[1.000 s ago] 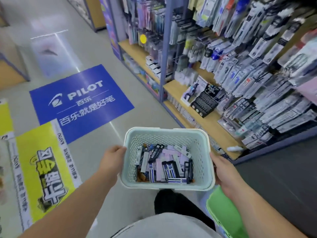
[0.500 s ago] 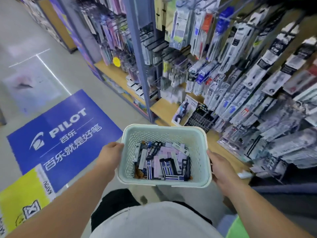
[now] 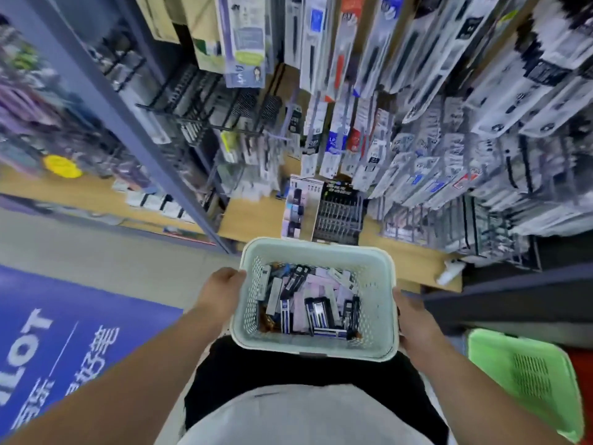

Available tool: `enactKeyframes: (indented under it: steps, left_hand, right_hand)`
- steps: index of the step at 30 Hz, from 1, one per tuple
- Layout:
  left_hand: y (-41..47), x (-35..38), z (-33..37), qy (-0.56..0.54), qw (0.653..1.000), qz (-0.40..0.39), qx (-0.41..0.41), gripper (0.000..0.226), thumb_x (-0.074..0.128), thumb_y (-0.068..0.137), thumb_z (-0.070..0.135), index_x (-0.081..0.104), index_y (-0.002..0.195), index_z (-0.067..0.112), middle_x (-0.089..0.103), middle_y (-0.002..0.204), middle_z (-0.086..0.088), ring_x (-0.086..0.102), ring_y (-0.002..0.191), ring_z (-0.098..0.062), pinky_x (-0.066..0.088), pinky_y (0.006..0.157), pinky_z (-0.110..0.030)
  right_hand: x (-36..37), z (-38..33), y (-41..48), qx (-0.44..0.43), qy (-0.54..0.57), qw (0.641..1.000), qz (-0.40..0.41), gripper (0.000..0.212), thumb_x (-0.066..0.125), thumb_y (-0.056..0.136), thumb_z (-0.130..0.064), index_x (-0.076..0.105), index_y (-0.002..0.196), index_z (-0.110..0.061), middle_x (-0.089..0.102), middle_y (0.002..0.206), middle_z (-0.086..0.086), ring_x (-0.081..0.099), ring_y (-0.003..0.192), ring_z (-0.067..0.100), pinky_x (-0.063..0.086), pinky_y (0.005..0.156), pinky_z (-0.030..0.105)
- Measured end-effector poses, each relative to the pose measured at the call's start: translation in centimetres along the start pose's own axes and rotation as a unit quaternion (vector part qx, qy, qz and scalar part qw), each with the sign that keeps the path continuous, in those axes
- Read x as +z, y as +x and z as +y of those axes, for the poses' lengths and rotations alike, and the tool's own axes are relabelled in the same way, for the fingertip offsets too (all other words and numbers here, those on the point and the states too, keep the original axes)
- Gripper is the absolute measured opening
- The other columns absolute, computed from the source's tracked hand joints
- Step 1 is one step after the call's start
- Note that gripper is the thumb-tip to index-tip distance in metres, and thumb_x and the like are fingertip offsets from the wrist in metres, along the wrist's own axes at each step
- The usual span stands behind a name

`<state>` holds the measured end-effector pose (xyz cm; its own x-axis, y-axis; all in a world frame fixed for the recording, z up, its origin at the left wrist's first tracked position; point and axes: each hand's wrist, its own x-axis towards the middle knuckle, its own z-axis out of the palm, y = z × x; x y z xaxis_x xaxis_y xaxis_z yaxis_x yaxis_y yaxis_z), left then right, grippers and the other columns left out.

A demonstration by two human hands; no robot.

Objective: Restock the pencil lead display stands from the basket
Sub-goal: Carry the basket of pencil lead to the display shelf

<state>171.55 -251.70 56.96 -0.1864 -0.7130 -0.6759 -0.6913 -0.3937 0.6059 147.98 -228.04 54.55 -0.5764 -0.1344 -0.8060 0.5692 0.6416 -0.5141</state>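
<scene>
The basket [image 3: 316,348] sits between left hand [image 3: 221,292] and right hand [image 3: 414,322], both gripping its sides

Your pale mint basket [image 3: 316,248] sits level between your left hand [image 3: 221,289] and right hand [image 3: 414,319], each gripping a side. Black, navy and pink pencil lead packs [image 3: 316,311] lie jumbled inside. The black display stand [image 3: 340,216] and pastel display stand [image 3: 296,208] sit side by side toward the wooden shelf's [image 3: 253,220] left end.

Wooden shelf [image 3: 253,220]: black display stand [image 3: 340,216] beside pale display stand [image 3: 293,213]; white bottle [image 3: 449,273] at edge.
</scene>
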Motion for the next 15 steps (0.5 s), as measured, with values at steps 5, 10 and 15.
enactKeyframes:
  steps: [5, 10, 15]
  left_hand:
    - [8.7, 2.6, -1.6, 0.078, 0.994, -0.076, 0.014, 0.025, 0.044, 0.105, 0.036, 0.058, 0.115, 0.017, 0.06, 0.09, -0.002, 0.055, 0.079, -0.018, 0.041, 0.074, -0.031]
    - [17.8, 9.1, -6.8, 0.092, 0.985, -0.14, -0.046, 0.04, 0.043, 0.105, 0.04, 0.06, 0.126, 0.01, 0.067, 0.103, -0.014, 0.067, 0.09, -0.034, 0.058, 0.073, -0.04]
    - [26.6, 17.0, -13.2, 0.11, 0.977, -0.157, -0.097, 0.037, 0.042, 0.104, 0.04, 0.065, 0.108, 0.011, 0.072, 0.095, -0.017, 0.071, 0.082, -0.032, 0.062, 0.067, -0.044]
  right_hand:
    - [3.4, 0.6, 3.7, 0.044, -0.027, 0.997, 0.049, 0.044, 0.052, 0.099, -0.052, 0.073, 0.094, -0.014, 0.074, 0.091, 0.013, 0.07, 0.089, 0.031, 0.057, 0.092, 0.051]
    - [5.5, 4.4, 13.6, 0.086, -0.067, 0.991, 0.075, 0.047, 0.049, 0.101, -0.054, 0.069, 0.094, -0.012, 0.068, 0.089, 0.011, 0.065, 0.083, 0.028, 0.055, 0.092, 0.048]
    - [7.0, 10.3, 27.5, 0.152, -0.114, 0.981, 0.027, 0.078, 0.04, 0.083, -0.085, 0.07, 0.112, -0.019, 0.073, 0.105, 0.011, 0.07, 0.094, 0.032, 0.059, 0.086, 0.048]
